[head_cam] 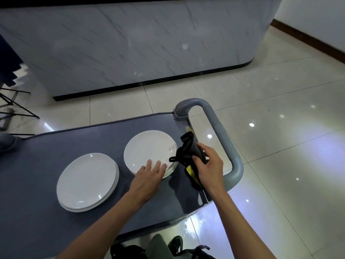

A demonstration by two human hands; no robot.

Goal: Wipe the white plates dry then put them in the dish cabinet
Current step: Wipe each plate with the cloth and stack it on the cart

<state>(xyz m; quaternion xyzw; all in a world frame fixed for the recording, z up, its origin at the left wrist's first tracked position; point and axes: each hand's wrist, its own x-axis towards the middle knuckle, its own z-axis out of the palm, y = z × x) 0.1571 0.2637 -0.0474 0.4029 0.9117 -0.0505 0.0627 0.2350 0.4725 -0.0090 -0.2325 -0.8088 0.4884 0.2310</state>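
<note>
My left hand (pixel 149 171) lay flat, fingers loose, on the near plate stack (pixel 149 150) to steady it. My right hand (pixel 209 165) clenched the dark cloth (pixel 186 152) just beside it, ready to wipe. Second stack (pixel 86 181) sat left.

head camera, high, looking down, close

white plates (pixel 149 148), black-and-yellow cloth (pixel 188 157), grey cart (pixel 56 144)

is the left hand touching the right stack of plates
Touching. The head view shows the left hand lying flat on the near rim of the right stack of plates, its fingertips resting on the top plate with no gap.
</note>
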